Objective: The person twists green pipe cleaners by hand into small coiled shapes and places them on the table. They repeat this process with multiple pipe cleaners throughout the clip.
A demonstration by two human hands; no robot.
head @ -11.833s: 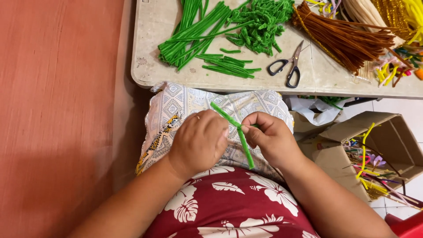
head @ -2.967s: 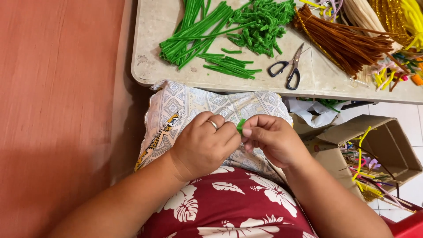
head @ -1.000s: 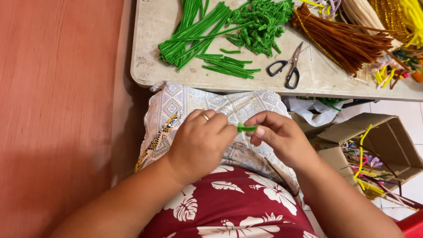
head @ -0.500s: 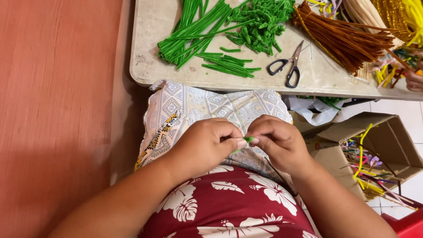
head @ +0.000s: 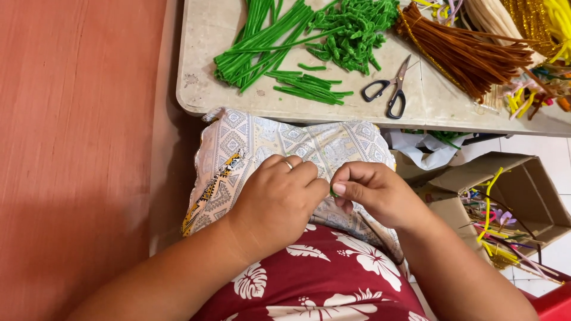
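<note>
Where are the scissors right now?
The scissors lie on the table, toward its right side, between the cut green pieces and the brown bundle.

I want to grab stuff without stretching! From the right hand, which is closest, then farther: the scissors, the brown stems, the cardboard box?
1. Cardboard box: nearest to the right hand, on the floor off to its right.
2. Scissors: next, up on the table straight ahead.
3. Brown stems: farthest, at the table's far right.
</note>
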